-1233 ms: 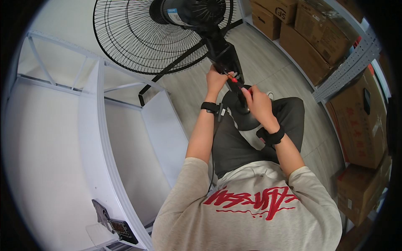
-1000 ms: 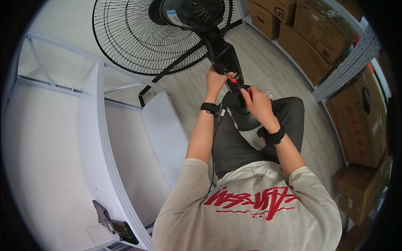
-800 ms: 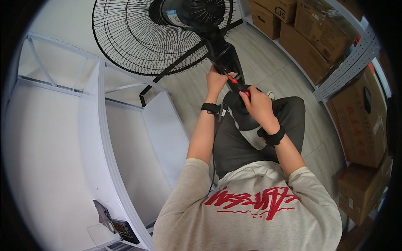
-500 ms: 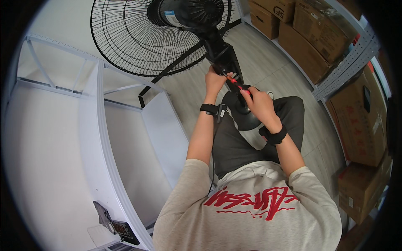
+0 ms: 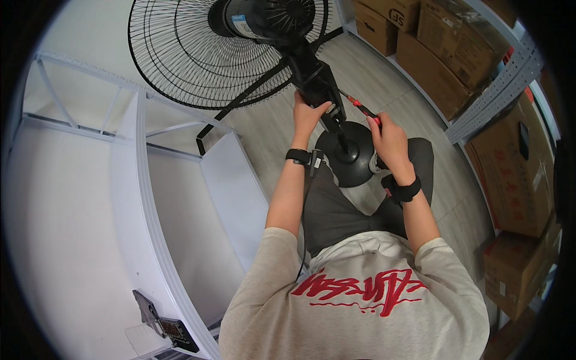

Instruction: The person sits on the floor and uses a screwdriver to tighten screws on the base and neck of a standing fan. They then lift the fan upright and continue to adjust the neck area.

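The person sits with bent knees in dark grey trousers (image 5: pixel 336 207), and a standing black fan (image 5: pixel 315 78) rises in front, its round base (image 5: pixel 360 174) on the floor (image 5: pixel 267 144) between the legs. The left hand (image 5: pixel 308 117) is wrapped around the fan's neck, thumb across the near side and the fingers partly hidden behind it. The right hand (image 5: pixel 392 144), apart from the left, is clamped on the handle of a red and black screwdriver (image 5: pixel 364 110), which slants up and to the left. Its thin shaft points at the right side of the neck; whether the tip touches there is too small to tell. The wide wire cage (image 5: pixel 192 60) of the fan spreads at the upper left, beyond the left hand. Black bands (image 5: pixel 406 190) circle both wrists, and a dark cable (image 5: pixel 303 222) runs down from the left one. White shelves (image 5: pixel 147 198) stand to the left, with a small dark device (image 5: pixel 175 333) on the edge; cardboard boxes (image 5: pixel 510 174) fill a metal rack (image 5: pixel 495 90) to the right.
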